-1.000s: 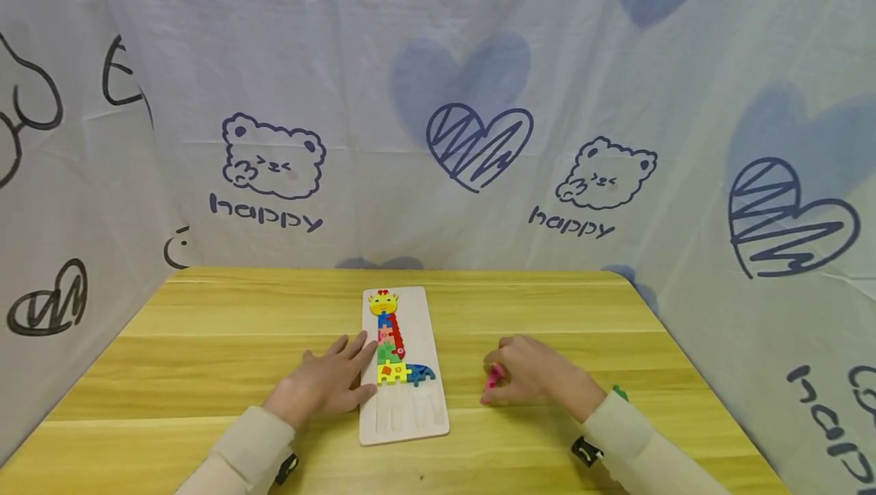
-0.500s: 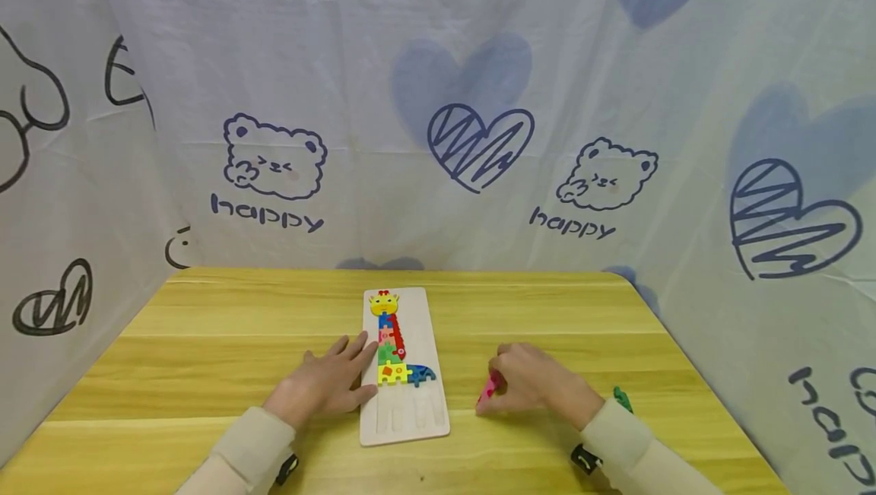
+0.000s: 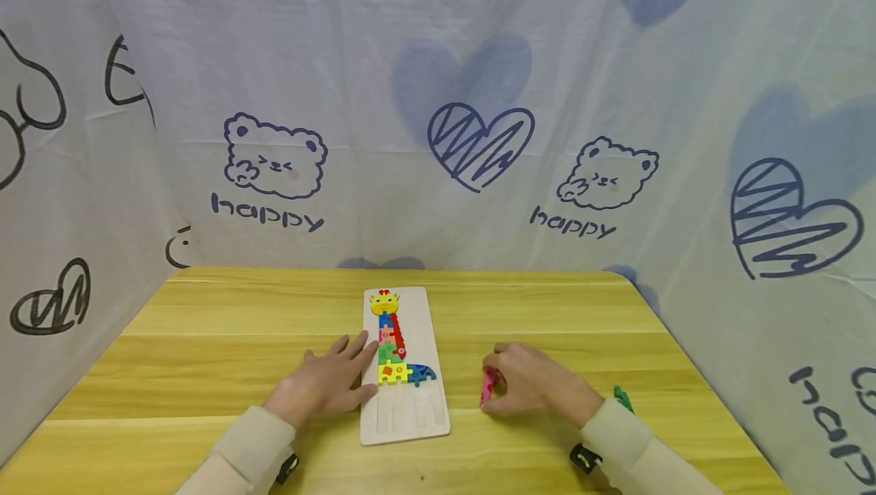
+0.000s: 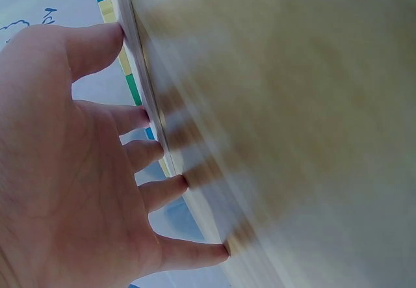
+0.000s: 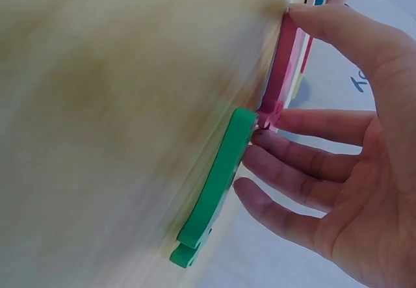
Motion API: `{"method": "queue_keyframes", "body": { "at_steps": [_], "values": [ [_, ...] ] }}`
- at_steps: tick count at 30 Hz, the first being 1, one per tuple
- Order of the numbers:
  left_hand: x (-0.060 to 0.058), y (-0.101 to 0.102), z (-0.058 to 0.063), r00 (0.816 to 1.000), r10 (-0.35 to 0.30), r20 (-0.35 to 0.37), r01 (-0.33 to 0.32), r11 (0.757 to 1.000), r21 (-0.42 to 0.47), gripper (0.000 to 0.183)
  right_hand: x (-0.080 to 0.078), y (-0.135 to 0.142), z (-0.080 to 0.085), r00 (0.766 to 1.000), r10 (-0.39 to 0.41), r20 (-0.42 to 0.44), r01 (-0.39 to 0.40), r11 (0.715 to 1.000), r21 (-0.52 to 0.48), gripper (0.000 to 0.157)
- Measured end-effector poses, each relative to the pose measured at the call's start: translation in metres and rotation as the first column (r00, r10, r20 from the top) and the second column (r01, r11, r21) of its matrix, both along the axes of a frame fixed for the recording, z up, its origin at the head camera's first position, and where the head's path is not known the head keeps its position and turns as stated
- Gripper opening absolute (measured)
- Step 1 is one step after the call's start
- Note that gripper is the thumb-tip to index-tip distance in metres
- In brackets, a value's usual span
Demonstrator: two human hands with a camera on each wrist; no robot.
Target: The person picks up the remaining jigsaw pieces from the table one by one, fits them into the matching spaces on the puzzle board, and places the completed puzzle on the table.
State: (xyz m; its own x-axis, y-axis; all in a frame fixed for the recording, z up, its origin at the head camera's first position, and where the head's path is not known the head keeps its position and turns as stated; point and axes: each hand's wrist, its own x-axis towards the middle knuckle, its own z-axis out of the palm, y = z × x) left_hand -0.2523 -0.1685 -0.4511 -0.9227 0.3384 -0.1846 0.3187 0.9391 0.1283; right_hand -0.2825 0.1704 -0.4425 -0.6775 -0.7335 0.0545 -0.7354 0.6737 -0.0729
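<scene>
A pale wooden puzzle board [image 3: 414, 320] lies on the table, bearing a giraffe of coloured pieces with a yellow head [image 3: 384, 303]. Below the yellow body piece [image 3: 392, 373] and dark blue piece [image 3: 420, 375], bare leg-shaped recesses show. My left hand [image 3: 325, 382], fingers spread, rests at the board's left edge; thumb and fingertips touch down in the left wrist view. Right of the board, my right hand [image 3: 537, 381] pinches a pink puzzle piece [image 3: 488, 386] between thumb and fingers, at the tabletop. Its remaining fingers are bent near a green puzzle piece [image 5: 218, 177] in the right wrist view.
The wooden table [image 3: 239, 312] extends around the board. In the head view the green piece lies beyond the right wrist, partly hidden by the sleeve [image 3: 619, 430]. A printed curtain [image 3: 383, 191] hangs behind the table and along both sides.
The pink piece has turned in my right hand's fingers, tilting one way and then standing more upright in the head view. The left hand and board stay still.
</scene>
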Motion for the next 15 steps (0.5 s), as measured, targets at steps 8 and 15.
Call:
{"method": "queue_keyframes", "body": {
  "at_steps": [8, 15],
  "values": [
    [0.0, 0.0, -0.001, 1.0, -0.002, -0.004, 0.002, 1.0, 0.003, 0.072, 0.0, -0.005, 0.004, 0.996, -0.044, -0.079, 0.047, 0.998, 0.04, 0.035],
    [0.0, 0.0, 0.001, 1.0, -0.003, -0.004, 0.003, 1.0, 0.006, 0.072, -0.001, -0.013, 0.009, 0.99, -0.069, -0.123, 0.08, 0.993, 0.086, 0.045]
  ]
}}
